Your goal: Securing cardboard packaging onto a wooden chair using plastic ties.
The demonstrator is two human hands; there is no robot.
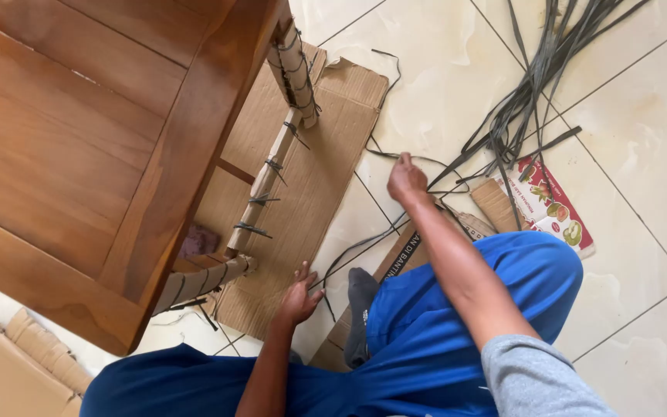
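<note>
My right hand (407, 179) is stretched out over the tiled floor, its fingers closed on a dark flat weaving strand (457, 171) that runs up to a loose bundle of grey strands (538, 77). My left hand (299, 297) rests open, palm down, on a flattened cardboard sheet (310, 177) near the foot of a wooden chair (94, 147). The chair's lower rung (260, 189) and legs are wrapped in brown paper tied with dark strands. I sit on the floor in blue trousers, one grey sock (360, 289) showing.
A printed cardboard piece with fruit pictures (553, 205) lies right of my hand under the strands. More folded cardboard (17, 367) sits at the bottom left. Pale glossy floor tiles (642, 154) surround everything.
</note>
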